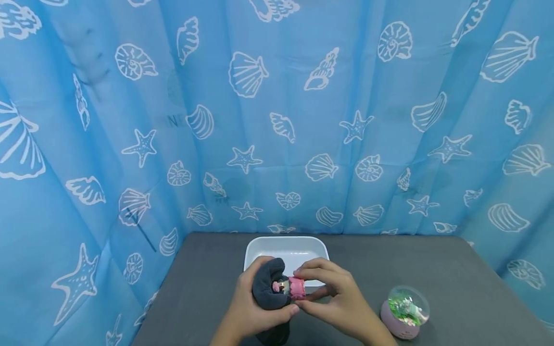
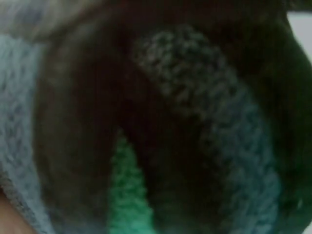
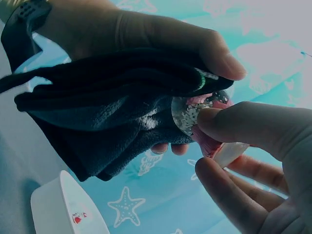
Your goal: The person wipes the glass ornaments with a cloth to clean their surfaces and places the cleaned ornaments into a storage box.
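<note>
My left hand [image 1: 248, 310] grips a folded dark grey fleece cloth [image 1: 265, 288], which curves around the clear dome of a small snow globe. The globe lies on its side, its pink scalloped base [image 1: 297, 288] pointing right. Fingers and thumb of my right hand [image 1: 337, 293] pinch that base. In the right wrist view, the cloth [image 3: 122, 117] hangs in folds from my left hand, touching the dome [image 3: 184, 116], where white flecks and pink shapes show. Dark, blurred cloth [image 2: 243, 146] fills the left wrist view, with a green patch [image 2: 127, 195] low in it.
A white rectangular tray [image 1: 285, 241] stands just behind the hands on the grey table [image 1: 207, 274]. Another snow globe, with a lilac base [image 1: 397, 324] and green glitter, stands to the right. A blue seashell-print curtain [image 1: 298, 144] closes off the back and sides.
</note>
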`<state>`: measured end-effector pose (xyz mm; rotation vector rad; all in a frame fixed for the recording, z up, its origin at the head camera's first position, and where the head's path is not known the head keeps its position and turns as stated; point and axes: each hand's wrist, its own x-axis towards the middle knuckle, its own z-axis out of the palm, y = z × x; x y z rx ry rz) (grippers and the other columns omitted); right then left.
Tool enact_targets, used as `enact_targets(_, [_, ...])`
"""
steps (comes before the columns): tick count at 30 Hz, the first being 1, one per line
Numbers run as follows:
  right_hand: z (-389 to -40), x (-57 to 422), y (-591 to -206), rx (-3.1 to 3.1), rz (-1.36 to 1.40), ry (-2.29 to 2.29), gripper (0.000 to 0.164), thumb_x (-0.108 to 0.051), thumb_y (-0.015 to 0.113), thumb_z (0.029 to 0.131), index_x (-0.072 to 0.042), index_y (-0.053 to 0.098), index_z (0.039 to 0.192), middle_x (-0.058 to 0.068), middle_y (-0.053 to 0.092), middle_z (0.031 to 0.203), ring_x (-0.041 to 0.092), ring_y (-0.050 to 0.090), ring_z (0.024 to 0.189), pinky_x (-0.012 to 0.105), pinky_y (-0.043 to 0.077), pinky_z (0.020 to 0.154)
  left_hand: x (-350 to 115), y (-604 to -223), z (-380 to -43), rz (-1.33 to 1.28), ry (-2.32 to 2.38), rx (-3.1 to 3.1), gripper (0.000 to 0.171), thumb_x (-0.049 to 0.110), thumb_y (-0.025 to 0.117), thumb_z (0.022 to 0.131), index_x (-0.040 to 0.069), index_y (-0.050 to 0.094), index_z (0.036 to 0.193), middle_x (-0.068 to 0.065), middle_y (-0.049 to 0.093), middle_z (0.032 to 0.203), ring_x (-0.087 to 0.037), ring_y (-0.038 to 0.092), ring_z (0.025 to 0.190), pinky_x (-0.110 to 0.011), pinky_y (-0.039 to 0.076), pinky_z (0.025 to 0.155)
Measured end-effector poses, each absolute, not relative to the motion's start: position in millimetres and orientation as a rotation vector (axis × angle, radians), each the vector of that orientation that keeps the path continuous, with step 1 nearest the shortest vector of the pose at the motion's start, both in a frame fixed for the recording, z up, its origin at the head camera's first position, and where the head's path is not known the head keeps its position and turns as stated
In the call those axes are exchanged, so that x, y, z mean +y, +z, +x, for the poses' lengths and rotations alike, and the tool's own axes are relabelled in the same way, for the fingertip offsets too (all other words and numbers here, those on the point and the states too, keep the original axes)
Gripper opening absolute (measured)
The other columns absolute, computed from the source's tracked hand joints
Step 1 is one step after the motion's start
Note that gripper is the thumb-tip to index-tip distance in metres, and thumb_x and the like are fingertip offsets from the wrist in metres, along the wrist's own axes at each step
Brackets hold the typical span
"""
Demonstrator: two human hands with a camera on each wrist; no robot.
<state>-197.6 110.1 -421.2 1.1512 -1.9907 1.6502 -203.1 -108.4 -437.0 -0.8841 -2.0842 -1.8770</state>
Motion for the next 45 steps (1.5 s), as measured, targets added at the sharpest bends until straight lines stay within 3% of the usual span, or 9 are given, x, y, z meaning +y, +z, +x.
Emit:
enact_targets(11, [-196.6, 114.1, -411.1, -1.978, 1.229, 1.568, 0.055, 0.01, 0.081, 0.072, -0.003, 0.063, 0.122, 0.016, 0.06, 0.116, 0.019, 0.064, 0.105, 0.034, 0.062, 0.067, -104.7, -439.0, -204.2, -0.941, -1.694, -2.005, 0.063, 0.021, 0.088, 0.072, 0.017, 0.056, 0.125, -0.002, 0.065, 0.106, -0.016, 0.066, 0.086, -0.031, 0.059, 0.074])
enact_targets(21, [-193.5, 128.3, -410.9, -1.929, 1.367, 1.698, 0.051, 0.018, 0.068, 0.08, 0.006, 0.057, 0.128, 0.022, 0.054, 0.124, 0.023, 0.062, 0.113, 0.041, 0.062, 0.073, -102.0, -433.1, -200.5, -0.968, -1.691, -2.014, 0.062, 0.022, 0.089, 0.071, 0.017, 0.056, 0.124, -0.001, 0.065, 0.103, -0.016, 0.065, 0.084, -0.031, 0.059, 0.073])
enact_targets(31, [-195.4, 126.8, -414.2, -1.994, 1.317, 1.752, 0.047, 0.013, 0.066, 0.085, 0.002, 0.057, 0.13, 0.018, 0.06, 0.121, 0.024, 0.069, 0.105, 0.039, 0.062, 0.071, -102.5, -424.7, -196.8, -0.988, -1.669, -1.965, 0.058, 0.017, 0.088, 0.071, 0.014, 0.058, 0.12, -0.002, 0.065, 0.098, -0.014, 0.064, 0.081, -0.03, 0.058, 0.071])
enact_targets(36, [-195.7, 126.1, -413.7, -2.091, 1.225, 1.784, 0.042, 0.007, 0.065, 0.089, -0.004, 0.059, 0.129, 0.013, 0.064, 0.119, 0.024, 0.072, 0.1, 0.038, 0.062, 0.068, -104.9, -426.6, -196.6, -0.938, -1.69, -2.036, 0.059, 0.022, 0.088, 0.072, 0.019, 0.057, 0.122, 0.0, 0.065, 0.101, -0.015, 0.065, 0.084, -0.03, 0.058, 0.074])
enact_targets(41, [-196.1, 126.8, -414.3, -2.147, 1.172, 1.828, 0.039, 0.006, 0.061, 0.092, -0.006, 0.059, 0.129, 0.014, 0.065, 0.121, 0.023, 0.073, 0.096, 0.037, 0.062, 0.069, -103.6, -428.7, -194.9, -0.779, -1.904, -2.221, 0.071, 0.028, 0.089, 0.072, 0.028, 0.046, 0.129, 0.002, 0.063, 0.113, -0.018, 0.067, 0.094, -0.03, 0.059, 0.082])
enact_targets(45, [-196.8, 126.8, -415.0, -2.17, 1.141, 1.855, 0.036, 0.004, 0.06, 0.093, -0.006, 0.061, 0.128, 0.015, 0.066, 0.12, 0.022, 0.073, 0.09, 0.037, 0.062, 0.069, -103.1, -431.7, -194.5, -0.739, -2.027, -2.246, 0.085, 0.025, 0.087, 0.073, 0.023, 0.026, 0.131, -0.006, 0.054, 0.122, -0.021, 0.065, 0.102, -0.029, 0.057, 0.088])
